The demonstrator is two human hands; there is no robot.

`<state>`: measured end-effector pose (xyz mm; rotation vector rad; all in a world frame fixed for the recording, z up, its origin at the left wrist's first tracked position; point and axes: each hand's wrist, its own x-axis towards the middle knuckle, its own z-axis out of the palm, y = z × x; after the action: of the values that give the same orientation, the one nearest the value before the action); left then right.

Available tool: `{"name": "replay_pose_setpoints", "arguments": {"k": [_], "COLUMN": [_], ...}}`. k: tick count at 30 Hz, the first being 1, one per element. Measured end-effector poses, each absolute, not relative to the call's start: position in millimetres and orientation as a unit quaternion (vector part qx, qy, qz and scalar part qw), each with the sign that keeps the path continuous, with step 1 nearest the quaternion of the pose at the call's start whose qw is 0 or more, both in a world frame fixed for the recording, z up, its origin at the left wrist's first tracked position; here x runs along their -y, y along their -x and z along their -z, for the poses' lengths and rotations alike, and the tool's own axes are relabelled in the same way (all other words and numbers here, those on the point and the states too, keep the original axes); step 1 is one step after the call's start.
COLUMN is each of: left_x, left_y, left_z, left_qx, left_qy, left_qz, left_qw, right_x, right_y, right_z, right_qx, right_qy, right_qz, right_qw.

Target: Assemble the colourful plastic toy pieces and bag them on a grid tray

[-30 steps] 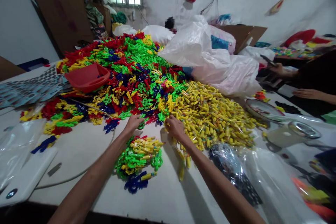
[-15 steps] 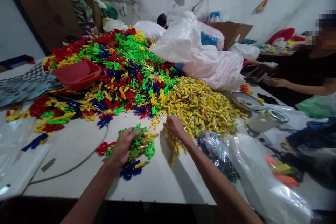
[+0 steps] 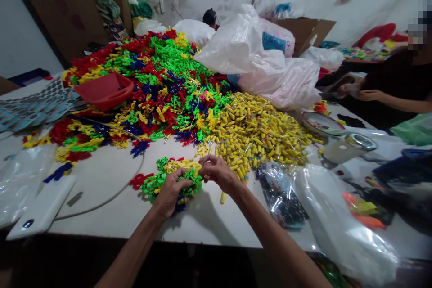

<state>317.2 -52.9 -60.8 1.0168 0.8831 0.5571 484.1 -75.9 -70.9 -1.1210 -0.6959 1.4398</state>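
My left hand (image 3: 170,191) is curled around a bunch of small green and yellow plastic toy pieces (image 3: 158,179) on the white table (image 3: 209,220). Just right of it, my right hand (image 3: 216,172) is closed, its fingers pinching small yellow pieces at the edge of that bunch. The two hands almost touch. A wide heap of yellow tube pieces (image 3: 259,132) lies right behind my right hand. Further back rises a big mound of mixed red, green, blue and yellow pieces (image 3: 158,81).
A red bowl (image 3: 104,90) sits in the mound at left. Clear plastic bags (image 3: 337,225) lie at right, large white sacks (image 3: 266,67) behind. A white device (image 3: 40,209) with a cable lies at left. Another person's hand (image 3: 367,95) works at right.
My right hand left the yellow heap and came back to meet my left hand. My left hand stayed curled on the green bunch and shifted slightly right.
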Motion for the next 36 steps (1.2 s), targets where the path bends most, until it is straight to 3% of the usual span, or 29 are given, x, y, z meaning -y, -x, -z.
{"name": "replay_pose_setpoints", "arguments": {"k": [4,9,23,32,36], "left_x": [56,57,64,53,48], "left_y": [-319,-312,-308,-298,-297], "left_z": [58,61,71,58,57], "left_qx": [-0.383,-0.374,-0.349,-0.386,-0.362], "left_qy": [-0.474,-0.474,-0.483,-0.618,-0.648], "left_qz": [-0.262,-0.239,-0.247,-0.216,-0.179], "left_qw": [0.749,0.760,0.764,0.650,0.646], "right_x": [86,92,107,117,117], "right_y": [-476,-477,-470,-463,-461], "right_z": [74,79,91,76,77], "right_qx": [0.248,0.227,0.223,0.394,0.426], "right_qy": [0.411,0.376,0.346,0.444,0.454], "right_qz": [-0.654,-0.707,-0.736,-0.554,-0.532], "right_qw": [0.584,0.554,0.537,0.584,0.574]}}
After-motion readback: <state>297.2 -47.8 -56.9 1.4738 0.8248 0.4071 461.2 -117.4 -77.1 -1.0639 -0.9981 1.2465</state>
